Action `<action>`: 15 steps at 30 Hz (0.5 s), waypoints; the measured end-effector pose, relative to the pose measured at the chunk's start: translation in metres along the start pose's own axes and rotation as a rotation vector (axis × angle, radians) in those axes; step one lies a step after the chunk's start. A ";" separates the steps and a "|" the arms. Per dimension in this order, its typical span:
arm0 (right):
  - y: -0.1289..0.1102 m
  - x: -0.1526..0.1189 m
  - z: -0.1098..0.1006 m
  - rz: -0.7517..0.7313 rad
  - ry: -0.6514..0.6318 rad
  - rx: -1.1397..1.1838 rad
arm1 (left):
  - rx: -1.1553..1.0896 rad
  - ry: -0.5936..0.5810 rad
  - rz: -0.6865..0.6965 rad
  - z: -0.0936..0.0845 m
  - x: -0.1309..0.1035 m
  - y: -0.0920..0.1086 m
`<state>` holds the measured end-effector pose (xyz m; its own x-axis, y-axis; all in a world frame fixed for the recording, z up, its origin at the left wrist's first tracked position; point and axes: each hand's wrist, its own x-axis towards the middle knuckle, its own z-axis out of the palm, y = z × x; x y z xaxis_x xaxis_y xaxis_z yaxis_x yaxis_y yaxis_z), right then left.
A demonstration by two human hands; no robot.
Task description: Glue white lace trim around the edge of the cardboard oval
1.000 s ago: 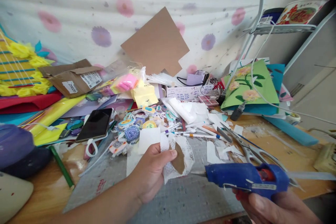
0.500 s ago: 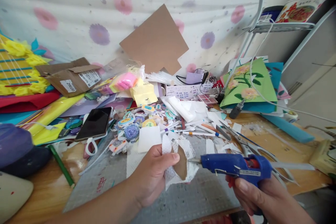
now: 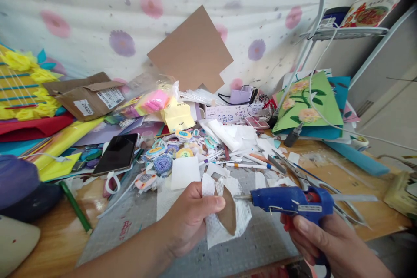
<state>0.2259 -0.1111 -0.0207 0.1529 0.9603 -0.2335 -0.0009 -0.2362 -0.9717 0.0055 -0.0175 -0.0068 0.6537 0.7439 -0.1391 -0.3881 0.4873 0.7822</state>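
My left hand [image 3: 192, 213] pinches a leaf-shaped piece of brown cardboard [image 3: 228, 213] backed by white textured paper [image 3: 243, 217]; the thumb lies on the cardboard. Part of the paper's left side is folded over beside the thumb. In my right hand [image 3: 312, 234] is a blue hot glue gun [image 3: 289, 200], its fingers wrapped round the handle near the red trigger. The metal nozzle points left and reaches the white paper close to the cardboard's right edge; whether it touches, I cannot tell. A clear glue stick [image 3: 355, 198] juts from the gun's back.
Below lies a grey cutting mat [image 3: 130, 234]. Behind my hands are scissors [image 3: 306, 178], pens [image 3: 250, 166], paper scraps and small decorated cut-outs [image 3: 163, 163]. A black phone [image 3: 115, 153] and a green pencil [image 3: 75, 208] lie left. A cardboard sheet [image 3: 195, 52] leans against the back curtain.
The cardboard and paper have turned slightly, their lower ends swinging down and right. The glue gun's nozzle has shifted a little along the cardboard's edge. Both hands keep their hold.
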 end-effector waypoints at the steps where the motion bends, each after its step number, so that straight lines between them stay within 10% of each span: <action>1: -0.001 0.000 0.001 0.003 0.007 0.011 | 0.003 -0.003 0.001 0.000 0.000 0.000; 15: -0.010 -0.001 -0.002 -0.029 -0.049 0.131 | 0.026 0.044 -0.037 0.001 0.000 0.002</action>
<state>0.2273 -0.1099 -0.0108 0.1067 0.9732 -0.2035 -0.1265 -0.1898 -0.9736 0.0058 -0.0171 -0.0049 0.6380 0.7451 -0.1946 -0.3463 0.5033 0.7917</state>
